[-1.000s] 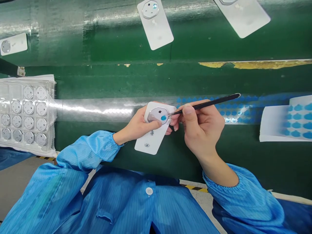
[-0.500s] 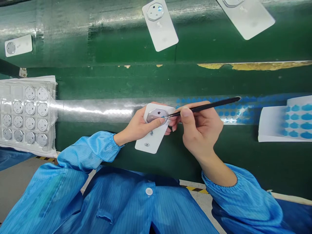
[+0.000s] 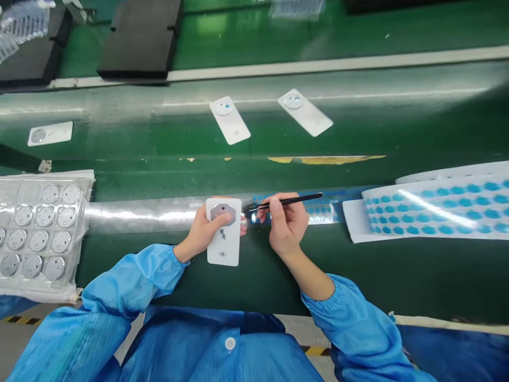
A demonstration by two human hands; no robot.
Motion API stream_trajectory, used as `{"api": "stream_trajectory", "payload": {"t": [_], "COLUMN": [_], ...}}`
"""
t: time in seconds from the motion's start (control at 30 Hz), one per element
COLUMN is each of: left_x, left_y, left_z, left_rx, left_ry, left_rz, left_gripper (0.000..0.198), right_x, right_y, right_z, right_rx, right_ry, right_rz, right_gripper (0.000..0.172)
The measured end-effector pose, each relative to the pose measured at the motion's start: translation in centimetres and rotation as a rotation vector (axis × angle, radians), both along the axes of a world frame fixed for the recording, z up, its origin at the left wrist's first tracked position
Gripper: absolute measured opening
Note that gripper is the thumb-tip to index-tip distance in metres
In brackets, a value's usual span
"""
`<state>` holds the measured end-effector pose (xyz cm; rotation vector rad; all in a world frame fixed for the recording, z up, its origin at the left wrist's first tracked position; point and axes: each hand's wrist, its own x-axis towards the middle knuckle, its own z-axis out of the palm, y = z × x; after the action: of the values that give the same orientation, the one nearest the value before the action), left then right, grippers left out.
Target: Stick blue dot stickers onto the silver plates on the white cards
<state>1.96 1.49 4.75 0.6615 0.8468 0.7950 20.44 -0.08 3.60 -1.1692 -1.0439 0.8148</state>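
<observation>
My left hand (image 3: 204,232) grips a white phone back cover (image 3: 223,249) by its side, with the thumb lying on the grey octagonal camera plate (image 3: 221,209) near its top. Dark print marks the lower part of the cover. Between the fingers of my right hand (image 3: 287,220) is a pair of black tweezers (image 3: 296,200), pointing left. Their tips are just right of the cover, blurred, and I cannot tell whether they touch anything. Under both hands runs a clear film strip (image 3: 147,212) with blue dots at its right part.
At left, a clear blister tray (image 3: 81,193) holds several round grey plates. White sheets with blue dots (image 3: 433,204) lie at right. More white covers (image 3: 229,121) rest on the green belt (image 3: 167,124) ahead. Black foam blocks (image 3: 139,40) stand beyond a pale rail (image 3: 278,69).
The tweezers have come off the camera plate and moved right of the cover. The cover is now more upright. My view has lifted, showing the foam blocks and more of the dotted sheets.
</observation>
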Motion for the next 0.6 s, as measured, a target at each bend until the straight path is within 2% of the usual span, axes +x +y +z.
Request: {"api": "stream_trajectory", "payload": {"t": [0.17,0.33,0.5,0.6], "left_x": [-0.2,0.2,1.4,1.4], "left_y": [0.2,-0.3,-0.9,-0.8], "left_z": [0.0,-0.2,-0.9,-1.1], "left_rx": [0.073,0.120,0.132,0.166], "left_ry": [-0.011,0.019,-0.038,-0.067], "left_rz": [0.014,0.012,-0.022,-0.034], "left_gripper": [0.062,0.065,0.071,0.068], "right_x": [0.3,0.1,0.2,0.9], "right_y": [0.6,0.9,1.1,1.1], "right_z": [-0.9,-0.9,-1.2,-1.4], "right_rx": [-0.015,0.099,0.154,0.154], "right_ry": [-0.108,-0.259,-0.389,-0.437], "right_rz": [-0.015,-0.032,-0.154,-0.259], "right_gripper": [0.031,0.038,0.042,0.046]}}
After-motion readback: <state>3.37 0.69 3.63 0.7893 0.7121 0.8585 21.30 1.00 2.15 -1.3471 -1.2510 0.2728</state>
